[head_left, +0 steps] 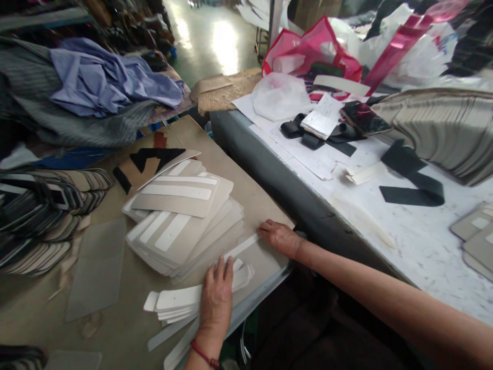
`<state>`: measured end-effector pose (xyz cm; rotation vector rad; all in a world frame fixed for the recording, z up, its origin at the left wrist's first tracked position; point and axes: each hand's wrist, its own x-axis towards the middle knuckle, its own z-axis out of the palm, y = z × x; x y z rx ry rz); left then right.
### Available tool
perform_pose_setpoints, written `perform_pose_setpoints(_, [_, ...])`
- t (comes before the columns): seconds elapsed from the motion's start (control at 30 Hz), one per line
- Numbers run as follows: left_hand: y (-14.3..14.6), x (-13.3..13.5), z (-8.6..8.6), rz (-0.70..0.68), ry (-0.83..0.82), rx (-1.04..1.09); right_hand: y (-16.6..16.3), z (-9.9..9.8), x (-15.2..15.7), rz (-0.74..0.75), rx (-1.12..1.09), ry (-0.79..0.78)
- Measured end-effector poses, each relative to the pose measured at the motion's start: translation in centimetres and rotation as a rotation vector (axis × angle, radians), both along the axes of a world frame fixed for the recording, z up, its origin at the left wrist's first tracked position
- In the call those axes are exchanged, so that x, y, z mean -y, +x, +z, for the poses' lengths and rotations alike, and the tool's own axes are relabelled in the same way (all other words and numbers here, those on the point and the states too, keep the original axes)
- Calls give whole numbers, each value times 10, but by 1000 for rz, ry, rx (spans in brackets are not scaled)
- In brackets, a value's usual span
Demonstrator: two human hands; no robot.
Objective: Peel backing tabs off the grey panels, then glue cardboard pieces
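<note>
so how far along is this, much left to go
Looks part done: a pile of grey cards already carries white strips. In hand: the right hand touches a single strip, and the left hand lies on the loose strip stack. That stack looks like what is left.

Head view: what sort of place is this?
Probably a garment packing workshop: heaped shirts, stacks of cardboard boards, and white card strips under the left hand.

We note a heap of blue shirts point(111, 77) at far left, a pink bag point(308, 49) at the back, and black strips point(408, 196) lying on the white table point(423, 246) to the right.
</note>
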<state>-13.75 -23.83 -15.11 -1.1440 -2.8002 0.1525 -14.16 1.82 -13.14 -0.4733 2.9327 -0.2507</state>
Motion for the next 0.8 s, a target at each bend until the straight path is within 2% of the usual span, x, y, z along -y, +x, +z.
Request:
perform_pose_setpoints(0.1, [-1, 0, -1, -4, 1, -15, 16, 0, 16, -60, -45, 6])
perform_pose_setpoints(0.3, [-1, 0, 1, -20, 1, -19, 43, -15, 50, 74, -232, -192])
perform_pose_setpoints(0.4, [-1, 1, 1, -26, -3, -14, 46, -24, 43, 18, -234, -211])
perform_pose_setpoints(0.57, [-1, 1, 0, -19, -1, 7, 52, -31, 14, -112, -160, -129])
perform_pose_setpoints(0.8, [1, -2, 4, 17, -2, 53, 43, -24, 1, -247, -79, -164])
